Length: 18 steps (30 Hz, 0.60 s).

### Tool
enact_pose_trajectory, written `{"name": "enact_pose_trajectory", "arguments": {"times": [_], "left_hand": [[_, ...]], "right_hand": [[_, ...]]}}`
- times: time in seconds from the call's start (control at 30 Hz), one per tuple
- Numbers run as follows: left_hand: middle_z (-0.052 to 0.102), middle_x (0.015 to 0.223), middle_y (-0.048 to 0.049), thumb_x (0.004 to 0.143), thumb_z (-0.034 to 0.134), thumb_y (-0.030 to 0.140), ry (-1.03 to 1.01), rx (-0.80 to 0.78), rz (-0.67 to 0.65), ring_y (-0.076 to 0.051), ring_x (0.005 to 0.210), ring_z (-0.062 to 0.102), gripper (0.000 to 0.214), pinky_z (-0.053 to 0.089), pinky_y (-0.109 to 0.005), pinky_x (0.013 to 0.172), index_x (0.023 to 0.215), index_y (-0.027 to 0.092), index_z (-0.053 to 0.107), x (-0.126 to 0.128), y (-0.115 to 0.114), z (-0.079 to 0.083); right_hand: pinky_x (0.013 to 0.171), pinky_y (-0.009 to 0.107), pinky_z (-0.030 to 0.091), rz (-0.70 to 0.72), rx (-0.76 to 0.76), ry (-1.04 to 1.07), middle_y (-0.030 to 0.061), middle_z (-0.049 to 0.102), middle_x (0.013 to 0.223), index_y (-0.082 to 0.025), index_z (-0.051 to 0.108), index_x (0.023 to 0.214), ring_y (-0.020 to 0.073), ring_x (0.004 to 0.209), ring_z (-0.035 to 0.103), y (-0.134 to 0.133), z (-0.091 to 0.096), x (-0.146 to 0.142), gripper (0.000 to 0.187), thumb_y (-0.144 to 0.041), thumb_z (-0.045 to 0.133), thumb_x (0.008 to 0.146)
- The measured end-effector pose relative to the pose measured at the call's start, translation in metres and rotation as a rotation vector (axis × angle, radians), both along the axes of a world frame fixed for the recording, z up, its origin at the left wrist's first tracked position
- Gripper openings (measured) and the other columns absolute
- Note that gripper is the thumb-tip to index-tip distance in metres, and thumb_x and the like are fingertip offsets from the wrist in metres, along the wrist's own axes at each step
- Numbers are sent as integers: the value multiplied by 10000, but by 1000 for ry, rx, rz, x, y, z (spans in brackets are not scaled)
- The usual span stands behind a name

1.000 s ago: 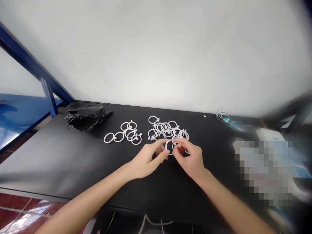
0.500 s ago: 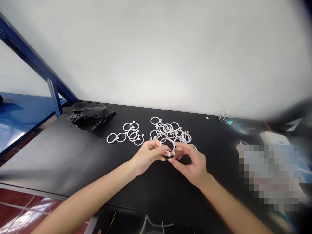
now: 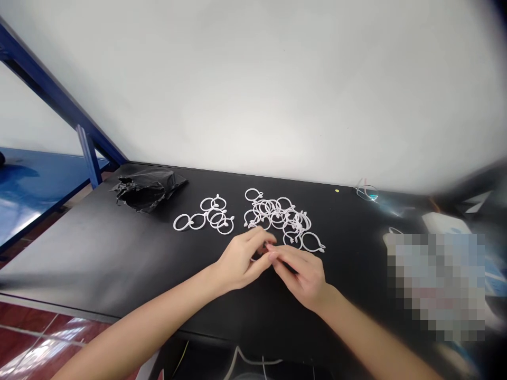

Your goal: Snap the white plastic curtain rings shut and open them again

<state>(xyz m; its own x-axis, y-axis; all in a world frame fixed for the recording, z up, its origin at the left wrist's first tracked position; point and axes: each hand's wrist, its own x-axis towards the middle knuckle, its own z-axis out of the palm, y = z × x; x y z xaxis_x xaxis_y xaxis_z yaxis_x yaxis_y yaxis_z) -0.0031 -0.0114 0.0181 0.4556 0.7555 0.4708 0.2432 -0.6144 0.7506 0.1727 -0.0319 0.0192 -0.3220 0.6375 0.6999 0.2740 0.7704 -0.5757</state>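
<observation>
My left hand [image 3: 243, 259] is closed on a white plastic ring [image 3: 252, 259], of which only a sliver shows under the fingers. The fingertips of my right hand [image 3: 304, 272] are pinched together against my left thumb and fingers, at the ring's hidden part. Just beyond my hands lies a pile of white rings [image 3: 277, 216], several of them overlapping, with small knobbed ends. One loose ring [image 3: 312, 242] rests at the pile's near right. To the left is a smaller group of white rings [image 3: 216, 217], some overlapping.
A crumpled black plastic bag [image 3: 152, 190] lies open at the back left of the black table [image 3: 130, 253]. A clear bag-like item [image 3: 367, 194] and a blurred white pack [image 3: 435, 285] are on the right. Behind stands a white wall [image 3: 253, 95]; blue metal framing [image 3: 59, 95] is at left.
The ring that stood upright between my hands is now mostly hidden in my fingers. My right hand has moved left, and its fingertips have closed in against my left hand.
</observation>
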Motion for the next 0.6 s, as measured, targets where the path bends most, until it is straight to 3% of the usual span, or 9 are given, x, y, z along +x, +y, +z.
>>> {"name": "enact_pose_trajectory", "arguments": {"times": [0.13,0.23,0.37,0.5,0.6], "left_hand": [[511,702,-19,999,344,322,70,178,-2,-111,586,452,316,403,-228,531,823,156,546,0,1,-4],[485,655,-5,1007,298,305,115,208,22,-98,539,419,378,367,-220,497,744,161,528,1,1,-5],[458,601,3,1012,234,263,171,219,5,-94,509,406,451,347,-215,483,643,171,476,1,-1,-5],[488,646,-3,1009,300,302,266,234,70,-107,548,432,397,351,-235,515,705,165,516,-9,8,2],[552,753,-30,1000,380,324,379,219,273,-142,684,506,313,400,-268,633,808,158,564,-27,26,8]], "right_hand": [[627,233,607,-10,-77,71,40,751,849,-198,661,1121,152,673,720,-6,-1,-6,285,-66,604,874],[580,209,581,-25,-158,90,11,727,748,-201,665,954,129,597,689,-7,2,-8,151,-85,612,873],[569,220,566,60,-202,88,1,703,706,-208,644,847,129,597,673,-5,4,-7,156,-76,571,886],[614,251,592,67,-306,122,29,736,845,-220,645,1074,146,662,699,-1,1,-2,227,-134,638,865],[619,280,601,40,-388,189,47,737,942,-239,558,1248,147,658,704,1,-2,5,401,-181,655,862]]}}
